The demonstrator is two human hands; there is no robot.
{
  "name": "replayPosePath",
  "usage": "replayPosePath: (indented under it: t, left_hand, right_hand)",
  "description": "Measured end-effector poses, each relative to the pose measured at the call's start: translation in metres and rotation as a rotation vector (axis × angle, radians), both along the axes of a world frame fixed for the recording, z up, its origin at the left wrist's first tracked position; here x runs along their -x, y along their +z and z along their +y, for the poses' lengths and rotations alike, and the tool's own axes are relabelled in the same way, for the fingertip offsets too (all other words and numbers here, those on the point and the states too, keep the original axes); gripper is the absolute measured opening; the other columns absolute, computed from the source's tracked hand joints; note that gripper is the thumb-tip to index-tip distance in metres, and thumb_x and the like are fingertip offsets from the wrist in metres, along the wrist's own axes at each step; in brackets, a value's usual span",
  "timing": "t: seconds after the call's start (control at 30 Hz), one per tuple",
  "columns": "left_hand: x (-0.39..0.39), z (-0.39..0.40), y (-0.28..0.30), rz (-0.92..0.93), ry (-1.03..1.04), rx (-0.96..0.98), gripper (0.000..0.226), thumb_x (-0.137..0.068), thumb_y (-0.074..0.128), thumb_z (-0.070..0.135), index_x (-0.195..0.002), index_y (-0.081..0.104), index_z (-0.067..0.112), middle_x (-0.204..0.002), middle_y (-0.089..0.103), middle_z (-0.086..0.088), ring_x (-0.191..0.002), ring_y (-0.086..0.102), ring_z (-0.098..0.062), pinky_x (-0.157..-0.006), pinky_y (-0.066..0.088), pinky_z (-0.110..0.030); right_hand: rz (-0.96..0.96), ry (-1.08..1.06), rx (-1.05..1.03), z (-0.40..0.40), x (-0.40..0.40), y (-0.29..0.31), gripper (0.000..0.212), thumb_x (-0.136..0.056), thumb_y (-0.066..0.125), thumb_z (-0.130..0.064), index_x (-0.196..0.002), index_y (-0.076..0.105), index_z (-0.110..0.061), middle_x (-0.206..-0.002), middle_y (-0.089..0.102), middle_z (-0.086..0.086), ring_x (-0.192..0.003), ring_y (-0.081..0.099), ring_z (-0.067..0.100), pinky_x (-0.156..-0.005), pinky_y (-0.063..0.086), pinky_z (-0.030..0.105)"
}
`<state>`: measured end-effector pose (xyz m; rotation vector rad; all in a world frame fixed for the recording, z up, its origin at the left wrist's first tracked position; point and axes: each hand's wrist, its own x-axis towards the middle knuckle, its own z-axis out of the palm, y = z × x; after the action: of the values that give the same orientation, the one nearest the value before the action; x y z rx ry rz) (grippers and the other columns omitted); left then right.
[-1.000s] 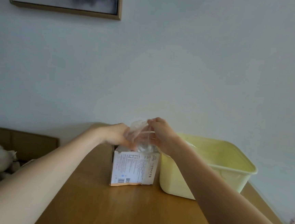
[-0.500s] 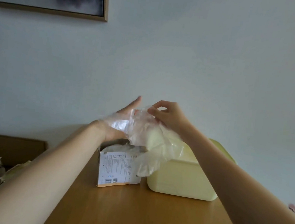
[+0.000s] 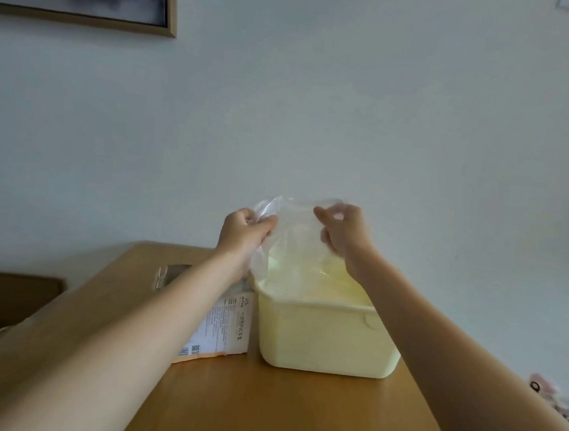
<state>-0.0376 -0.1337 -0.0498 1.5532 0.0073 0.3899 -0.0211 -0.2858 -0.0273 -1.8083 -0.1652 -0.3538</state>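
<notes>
above the yellow tub point(image 3: 324, 335) on the table point(image 3: 276, 410), the left hand point(image 3: 245, 231) and right hand point(image 3: 343, 232) each pinch a top corner of the clear plastic bag point(image 3: 294, 243), grips level and apart; the bag hangs straight down between them, its lower end at the tub's mouth.

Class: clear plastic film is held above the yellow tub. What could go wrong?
Both the left hand and right hand only pinch the thin clear plastic film at its top, so it may slip or tear. The left forearm crosses the white printed cardboard box beside the pale yellow plastic tub and might knock it.
</notes>
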Motion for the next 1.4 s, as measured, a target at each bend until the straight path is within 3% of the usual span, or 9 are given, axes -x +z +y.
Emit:
replayPosePath:
  t: [0.27, 0.4, 0.53, 0.7, 0.8, 1.03, 1.13, 1.23, 1.4]
  left_hand:
    - [-0.019, 0.030, -0.004, 0.057, 0.287, -0.121, 0.009, -0.092, 0.055, 0.017, -0.090, 0.054, 0.009, -0.072, 0.054, -0.004, -0.057, 0.047, -0.017, -0.051, 0.040, -0.023]
    - [-0.021, 0.023, 0.012, -0.061, 0.235, -0.248, 0.017, -0.090, 0.059, 0.027, -0.088, 0.054, 0.012, -0.070, 0.056, -0.003, -0.058, 0.050, -0.016, -0.057, 0.044, -0.026]
    - [-0.021, -0.023, 0.019, -0.208, -0.090, -0.828, 0.016, -0.084, 0.067, 0.024, -0.096, 0.060, 0.015, -0.094, 0.063, 0.000, -0.086, 0.059, -0.015, -0.075, 0.041, -0.022]
    - [-0.034, -0.056, -0.022, 0.303, -0.516, -1.607, 0.040, -0.097, 0.045, 0.017, -0.137, 0.044, 0.019, -0.142, 0.043, -0.006, -0.126, 0.045, -0.024, -0.099, 0.036, -0.029]
    - [-0.045, -0.051, -0.035, 0.519, -0.583, -1.623, 0.041, -0.099, 0.034, 0.025, -0.140, 0.039, 0.024, -0.147, 0.037, -0.001, -0.130, 0.040, -0.023, -0.108, 0.033, -0.039]
    - [-0.056, -0.053, -0.034, 0.548, -0.639, -1.676, 0.042, -0.094, 0.041, 0.021, -0.135, 0.043, 0.014, -0.136, 0.047, -0.005, -0.121, 0.052, -0.028, -0.102, 0.044, -0.042]
    - [-0.054, -0.055, -0.033, 0.589, -0.584, -1.705, 0.044, -0.087, 0.044, 0.030, -0.129, 0.048, 0.019, -0.134, 0.050, -0.007, -0.117, 0.054, -0.025, -0.099, 0.045, -0.039]
    - [-0.048, -0.059, -0.032, 0.696, -0.450, -1.749, 0.049, -0.093, 0.038, 0.045, -0.139, 0.040, 0.028, -0.143, 0.042, 0.001, -0.122, 0.047, -0.021, -0.086, 0.038, -0.029]
    - [-0.046, -0.059, -0.031, 0.649, -0.468, -1.748, 0.046, -0.096, 0.039, 0.036, -0.139, 0.042, 0.023, -0.141, 0.044, -0.001, -0.118, 0.050, -0.021, -0.086, 0.040, -0.028]
  right_hand:
    - [-0.061, -0.274, 0.321, -0.057, -0.021, -0.038, 0.018, -0.093, 0.056, -0.025, -0.093, 0.060, -0.007, -0.069, 0.055, 0.007, -0.070, 0.054, 0.023, -0.069, 0.045, 0.033]
    - [0.112, -0.278, 0.455, -0.078, -0.028, -0.046, 0.014, -0.090, 0.056, -0.018, -0.081, 0.056, -0.007, -0.059, 0.052, 0.006, -0.064, 0.053, 0.024, -0.063, 0.042, 0.030]
    - [0.210, -0.283, 0.711, -0.073, -0.030, -0.048, 0.015, -0.089, 0.055, -0.023, -0.087, 0.054, -0.008, -0.080, 0.058, 0.012, -0.085, 0.065, 0.032, -0.071, 0.048, 0.031]
    - [0.333, -0.271, 0.920, -0.072, -0.023, -0.052, 0.009, -0.087, 0.048, -0.008, -0.079, 0.052, -0.008, -0.085, 0.063, 0.008, -0.079, 0.065, 0.027, -0.068, 0.053, 0.028]
    - [0.291, -0.275, 1.134, -0.073, -0.013, -0.040, 0.013, -0.089, 0.045, -0.005, -0.077, 0.046, -0.010, -0.085, 0.056, 0.005, -0.079, 0.060, 0.025, -0.057, 0.041, 0.022]
    - [-0.243, -0.280, 1.308, -0.061, -0.007, -0.019, 0.032, -0.092, 0.053, -0.018, -0.122, 0.044, -0.010, -0.119, 0.051, 0.010, -0.113, 0.044, 0.028, -0.081, 0.040, 0.033]
    - [0.264, 0.110, 1.254, -0.055, -0.012, -0.027, 0.046, -0.089, 0.059, -0.036, -0.129, 0.045, -0.017, -0.121, 0.053, 0.004, -0.093, 0.058, 0.023, -0.079, 0.047, 0.032]
    - [0.704, 0.179, 1.390, -0.053, -0.019, -0.045, 0.046, -0.097, 0.041, -0.033, -0.139, 0.039, -0.016, -0.141, 0.043, 0.005, -0.118, 0.050, 0.027, -0.091, 0.041, 0.035]
    - [0.613, 0.177, 1.507, -0.062, -0.021, -0.052, 0.042, -0.094, 0.042, -0.036, -0.131, 0.050, -0.017, -0.133, 0.050, 0.004, -0.117, 0.051, 0.025, -0.092, 0.040, 0.032]
